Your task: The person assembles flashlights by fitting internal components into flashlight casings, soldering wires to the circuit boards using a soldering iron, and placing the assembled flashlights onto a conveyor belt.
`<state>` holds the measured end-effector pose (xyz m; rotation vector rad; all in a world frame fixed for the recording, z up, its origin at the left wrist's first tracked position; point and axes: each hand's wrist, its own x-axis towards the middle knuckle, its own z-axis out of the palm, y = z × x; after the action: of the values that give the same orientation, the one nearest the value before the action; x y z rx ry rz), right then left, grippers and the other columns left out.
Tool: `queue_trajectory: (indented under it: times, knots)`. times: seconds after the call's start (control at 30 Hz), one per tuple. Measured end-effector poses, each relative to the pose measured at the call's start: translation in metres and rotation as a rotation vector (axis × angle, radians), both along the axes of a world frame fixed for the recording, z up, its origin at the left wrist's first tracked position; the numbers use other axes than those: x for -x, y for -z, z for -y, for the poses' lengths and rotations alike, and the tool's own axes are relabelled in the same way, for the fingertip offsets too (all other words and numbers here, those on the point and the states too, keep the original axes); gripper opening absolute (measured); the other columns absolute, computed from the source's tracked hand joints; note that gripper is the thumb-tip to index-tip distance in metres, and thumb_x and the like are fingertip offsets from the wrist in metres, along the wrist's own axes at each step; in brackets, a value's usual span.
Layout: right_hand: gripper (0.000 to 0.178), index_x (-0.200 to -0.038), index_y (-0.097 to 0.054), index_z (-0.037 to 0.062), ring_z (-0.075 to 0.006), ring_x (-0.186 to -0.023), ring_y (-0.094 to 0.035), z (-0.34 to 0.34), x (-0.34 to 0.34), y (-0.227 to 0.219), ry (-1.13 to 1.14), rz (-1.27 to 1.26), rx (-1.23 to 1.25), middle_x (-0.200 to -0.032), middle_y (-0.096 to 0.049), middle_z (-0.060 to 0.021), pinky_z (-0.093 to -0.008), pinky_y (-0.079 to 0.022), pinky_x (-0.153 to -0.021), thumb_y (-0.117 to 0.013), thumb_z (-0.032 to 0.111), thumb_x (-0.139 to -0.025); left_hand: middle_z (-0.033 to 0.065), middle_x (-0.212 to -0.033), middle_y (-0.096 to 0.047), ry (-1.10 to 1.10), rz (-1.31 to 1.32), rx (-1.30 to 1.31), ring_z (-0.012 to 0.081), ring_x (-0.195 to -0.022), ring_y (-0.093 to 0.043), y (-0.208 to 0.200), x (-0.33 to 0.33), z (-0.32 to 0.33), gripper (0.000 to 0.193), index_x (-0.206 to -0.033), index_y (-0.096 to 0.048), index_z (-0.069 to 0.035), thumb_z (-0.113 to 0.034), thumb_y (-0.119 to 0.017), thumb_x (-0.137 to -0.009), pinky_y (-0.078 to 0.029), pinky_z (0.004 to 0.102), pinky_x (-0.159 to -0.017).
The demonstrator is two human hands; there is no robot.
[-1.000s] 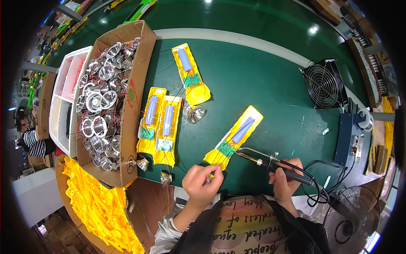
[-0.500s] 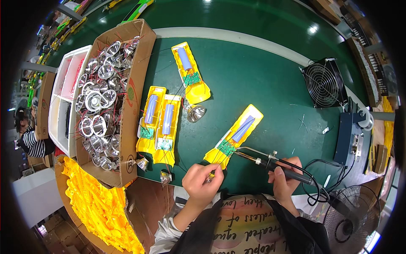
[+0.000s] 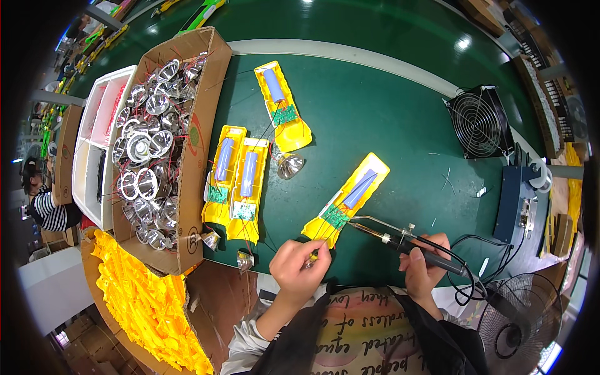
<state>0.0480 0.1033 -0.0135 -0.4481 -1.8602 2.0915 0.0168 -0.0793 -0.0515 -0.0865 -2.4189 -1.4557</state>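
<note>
1. From my remote seat, biggest first: the green table point(image 3: 387, 100), with the yellow casing point(image 3: 342, 194) lying on it right ahead of both hands.
2. Soldering iron point(image 3: 440, 262) slants in from the lower right, pointing up-left, roughly crosswise to the casing.
3. Casing's long axis runs lower left to upper right, so its near end sits by the left fingers and its far end leans away.
4. Right hand point(image 3: 420, 275) is wrapped around the iron's handle; casing is up and left of it.
5. Left hand point(image 3: 299, 269) is the nearer one, thumb and forefinger pinched on thin wires point(image 3: 325, 235).
6. Blue cell point(image 3: 361, 189) lies along the casing, toward the far end.
7. Green board point(image 3: 335, 216) is nearer me, up-right of that pinch.
8. Iron's tip point(image 3: 360, 227) is at the board's right edge; can't honestly tell if they're touching.
</note>
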Motion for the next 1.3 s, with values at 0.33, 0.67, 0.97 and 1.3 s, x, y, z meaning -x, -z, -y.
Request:
queue_trajectory:
  times: [0.33, 0.67, 0.97, 1.3]
  knots:
    - [0.016, -0.082, -0.040, 0.0006, -0.0087, -0.045, -0.047, -0.009, -0.002, 0.001, 0.060, -0.016, -0.028, -0.065, -0.052, -0.0104, -0.0187, -0.040, -0.043, -0.054, 0.005, -0.077, 0.0015, -0.053, -0.044, -0.003, 0.020, -0.008, 0.0089, -0.043, -0.037, -0.002, -0.002, 0.000, 0.011, -0.070, -0.062, -0.004, 0.000, -0.066, -0.060, -0.027, 0.0220, -0.040]
    - [0.015, -0.082, -0.040, 0.0016, -0.0080, -0.043, -0.047, -0.017, -0.003, 0.005, 0.111, -0.041, -0.018, -0.065, -0.052, -0.0098, -0.0179, -0.039, -0.040, -0.054, 0.005, -0.077, 0.0030, -0.061, -0.047, 0.029, -0.031, 0.130, 0.0111, -0.051, -0.040, -0.001, -0.002, 0.003, 0.014, -0.072, -0.063, -0.005, 0.000, -0.068, -0.060, -0.029, 0.0222, -0.043]
    - [0.014, -0.083, -0.040, 0.0014, -0.0077, -0.040, -0.044, -0.024, -0.004, 0.010, 0.160, -0.066, -0.016, -0.062, -0.049, -0.0073, -0.0184, -0.037, -0.038, -0.053, 0.004, -0.077, 0.0072, -0.086, -0.054, 0.002, -0.075, 0.107, 0.0219, -0.083, -0.053, 0.000, -0.002, -0.001, 0.014, -0.072, -0.063, -0.003, 0.001, -0.067, -0.059, -0.048, 0.0274, -0.063]
    - [0.013, -0.081, -0.040, 0.0010, -0.0075, -0.039, -0.041, -0.030, -0.006, 0.009, 0.212, -0.101, 0.003, -0.063, -0.044, -0.0049, -0.0192, -0.038, -0.039, -0.052, 0.003, -0.076, 0.0109, -0.091, -0.056, -0.013, -0.053, 0.059, 0.0239, -0.083, -0.055, -0.007, -0.003, 0.002, 0.017, -0.079, -0.060, -0.001, 0.000, -0.064, -0.062, -0.045, 0.0297, -0.070]
